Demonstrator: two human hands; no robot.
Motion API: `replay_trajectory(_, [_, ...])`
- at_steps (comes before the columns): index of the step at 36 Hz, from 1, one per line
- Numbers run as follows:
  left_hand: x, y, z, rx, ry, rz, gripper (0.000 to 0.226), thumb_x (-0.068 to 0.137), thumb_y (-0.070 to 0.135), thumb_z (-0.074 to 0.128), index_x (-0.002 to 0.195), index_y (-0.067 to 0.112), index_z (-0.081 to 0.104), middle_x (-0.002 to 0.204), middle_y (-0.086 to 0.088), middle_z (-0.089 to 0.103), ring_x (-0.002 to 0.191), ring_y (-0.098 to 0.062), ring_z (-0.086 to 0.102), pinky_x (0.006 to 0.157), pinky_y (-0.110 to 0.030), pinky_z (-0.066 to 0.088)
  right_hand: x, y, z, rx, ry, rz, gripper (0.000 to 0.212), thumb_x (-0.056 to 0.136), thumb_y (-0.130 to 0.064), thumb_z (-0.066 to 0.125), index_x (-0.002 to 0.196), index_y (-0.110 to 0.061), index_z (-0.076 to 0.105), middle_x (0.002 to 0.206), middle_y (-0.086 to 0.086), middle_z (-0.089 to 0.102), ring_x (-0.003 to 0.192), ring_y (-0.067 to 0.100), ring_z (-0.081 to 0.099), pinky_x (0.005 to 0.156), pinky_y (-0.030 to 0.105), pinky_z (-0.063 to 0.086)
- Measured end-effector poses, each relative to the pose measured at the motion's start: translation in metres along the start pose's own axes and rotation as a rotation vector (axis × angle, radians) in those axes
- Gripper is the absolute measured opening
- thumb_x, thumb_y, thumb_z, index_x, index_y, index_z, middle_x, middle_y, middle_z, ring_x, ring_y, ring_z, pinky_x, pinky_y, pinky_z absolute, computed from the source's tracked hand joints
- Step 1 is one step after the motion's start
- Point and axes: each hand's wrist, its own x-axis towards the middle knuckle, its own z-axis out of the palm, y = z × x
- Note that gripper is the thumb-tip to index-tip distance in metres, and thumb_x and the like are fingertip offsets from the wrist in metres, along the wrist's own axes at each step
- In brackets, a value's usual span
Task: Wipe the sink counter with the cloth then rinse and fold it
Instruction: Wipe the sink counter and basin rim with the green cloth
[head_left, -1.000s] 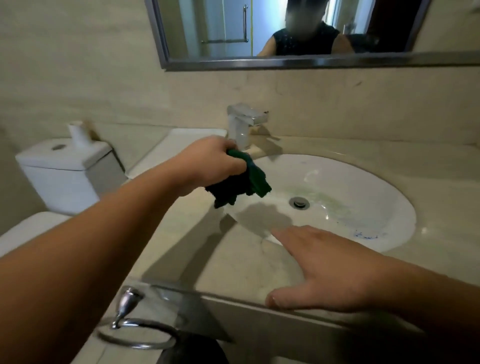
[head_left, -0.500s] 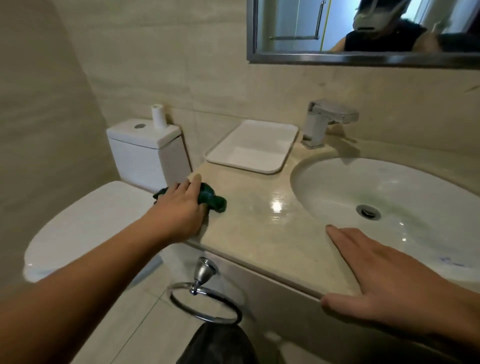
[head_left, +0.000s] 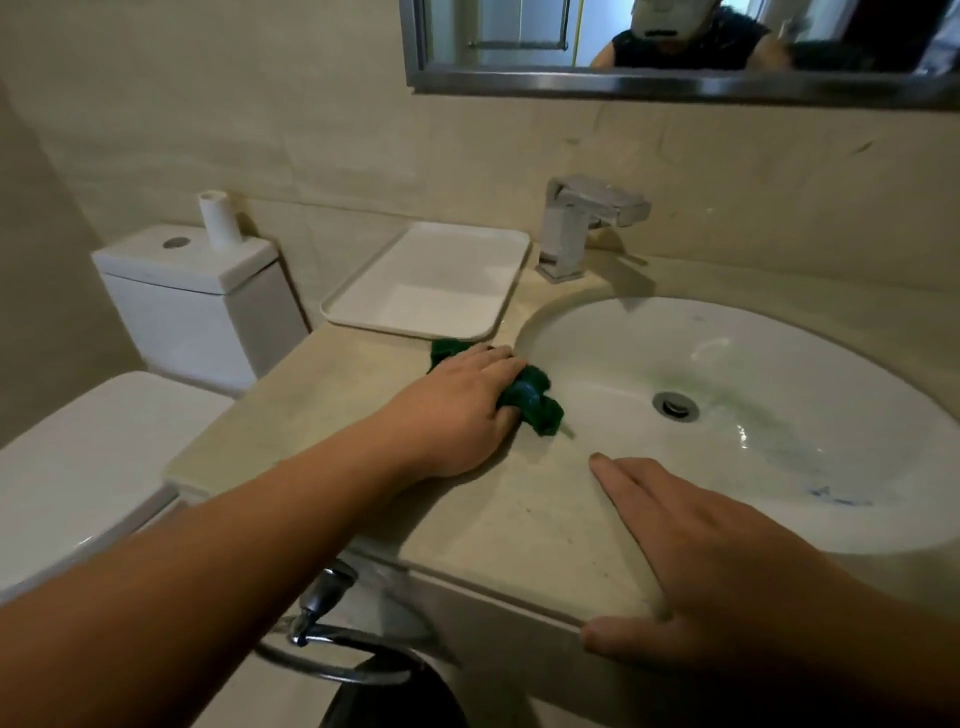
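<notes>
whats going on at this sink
A person is wiping the sink counter. Their left hand grips a green cloth against the counter at the left rim of the basin. The right hand lies flat on the counter's front edge. No water shows at the tap, so rinsing and folding are not yet done.

- Beige stone counter (head_left: 322, 415), as I see it from my feed: white sink basin (head_left: 779, 364) sunk into its right part.
- White tray (head_left: 431, 280) flat at back left, nothing in it.
- Chrome faucet (head_left: 576, 223) behind the basin, just right of the tray.
- Green cloth (head_left: 535, 405) bunched at the basin's left rim, near the tray's front; my left hand (head_left: 462, 410) grips it against the counter.
- My right hand (head_left: 717, 561) rests flat on the front edge, fingers straight.
</notes>
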Motion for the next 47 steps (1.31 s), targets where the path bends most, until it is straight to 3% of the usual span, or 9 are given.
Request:
replay_trajectory(6, [0.005, 0.037, -0.012, -0.15, 0.002, 0.107, 0.036, 0.097, 0.013, 0.058, 0.13, 0.026, 0.065, 0.12, 0.002, 0.069, 0.108, -0.015, 0.061, 0.098, -0.038, 0.052, -0.006, 0.0, -0.002, 0.068, 0.005, 0.039, 0.129, 0.067, -0.102, 0.04, 0.16, -0.037, -0.023, 0.173, -0.013, -0.011, 0.155, 0.01, 0.013, 0.124, 0.03, 0.017])
replay_trajectory(11, [-0.061, -0.02, -0.061, -0.222, 0.321, -0.009, 0.038, 0.103, 0.018, 0.057, 0.137, 0.033, 0.058, 0.125, 0.017, 0.06, 0.111, 0.001, 0.056, 0.094, -0.017, 0.044, -0.014, -0.006, -0.008, 0.075, 0.021, 0.042, 0.122, 0.069, -0.101, 0.038, 0.159, -0.043, -0.021, 0.171, -0.019, -0.004, 0.149, 0.007, 0.025, 0.122, 0.029, 0.027])
replay_trajectory(14, [-0.108, -0.065, -0.081, -0.218, 0.326, -0.156, 0.045, 0.102, 0.014, 0.056, 0.142, 0.035, 0.056, 0.14, 0.011, 0.056, 0.126, -0.007, 0.053, 0.102, -0.025, 0.044, -0.016, -0.009, -0.005, 0.046, 0.074, 0.031, 0.121, 0.067, -0.103, 0.032, 0.158, -0.043, -0.019, 0.17, -0.019, 0.001, 0.144, 0.004, 0.03, 0.117, 0.027, 0.033])
replay_trajectory(18, [-0.147, -0.099, -0.069, -0.013, -0.051, -0.4, 0.061, 0.086, 0.056, 0.042, 0.146, 0.056, 0.041, 0.159, -0.002, 0.036, 0.14, -0.031, 0.034, 0.12, -0.055, 0.031, -0.014, -0.009, 0.0, 0.028, 0.106, 0.018, 0.119, 0.066, -0.105, 0.027, 0.157, -0.043, -0.019, 0.168, -0.019, 0.002, 0.14, 0.003, 0.033, 0.113, 0.025, 0.035])
replay_trajectory(21, [-0.152, -0.105, -0.055, -0.096, -0.06, -0.38, 0.059, 0.087, 0.077, 0.033, 0.144, 0.064, 0.031, 0.148, 0.007, 0.041, 0.127, -0.024, 0.039, 0.117, -0.055, 0.034, -0.012, -0.008, 0.001, 0.017, 0.118, 0.012, 0.119, 0.066, -0.105, 0.027, 0.157, -0.042, -0.019, 0.168, -0.019, 0.002, 0.141, 0.003, 0.032, 0.111, 0.023, 0.034])
replay_trajectory(25, [-0.131, -0.083, -0.045, -0.031, -0.092, -0.284, 0.089, 0.083, 0.092, 0.016, 0.162, 0.051, 0.02, 0.174, 0.003, 0.016, 0.159, -0.023, 0.009, 0.128, -0.047, 0.009, -0.013, -0.009, 0.001, 0.004, 0.113, 0.026, 0.121, 0.066, -0.103, 0.027, 0.158, -0.04, -0.017, 0.169, -0.018, 0.003, 0.142, 0.004, 0.033, 0.111, 0.024, 0.036])
replay_trajectory(31, [-0.055, -0.02, -0.013, 0.01, -0.065, -0.128, 0.075, 0.104, 0.064, 0.037, 0.167, 0.041, 0.003, 0.176, 0.001, 0.014, 0.161, -0.025, 0.013, 0.13, -0.043, 0.012, -0.01, -0.006, -0.001, 0.056, 0.074, 0.04, 0.121, 0.069, -0.101, 0.037, 0.16, -0.04, -0.014, 0.168, -0.018, 0.003, 0.144, 0.007, 0.03, 0.117, 0.028, 0.032])
replay_trajectory(38, [0.015, 0.047, 0.004, -0.081, -0.082, 0.024, 0.048, 0.108, 0.04, 0.049, 0.156, 0.033, 0.046, 0.146, -0.002, 0.06, 0.13, -0.024, 0.057, 0.106, -0.036, 0.043, -0.012, 0.002, 0.0, 0.113, 0.077, 0.015, 0.123, 0.068, -0.101, 0.04, 0.161, -0.04, -0.011, 0.172, -0.014, 0.003, 0.149, 0.011, 0.028, 0.119, 0.033, 0.031])
replay_trajectory(47, [-0.082, -0.025, -0.07, -0.236, 0.15, -0.117, 0.048, 0.109, 0.036, 0.047, 0.156, 0.046, 0.041, 0.13, 0.008, 0.059, 0.104, -0.003, 0.061, 0.086, -0.025, 0.052, -0.016, 0.0, 0.002, 0.117, 0.114, 0.002, 0.12, 0.067, -0.103, 0.037, 0.16, -0.042, -0.009, 0.169, -0.017, 0.01, 0.143, 0.01, 0.034, 0.116, 0.034, 0.038])
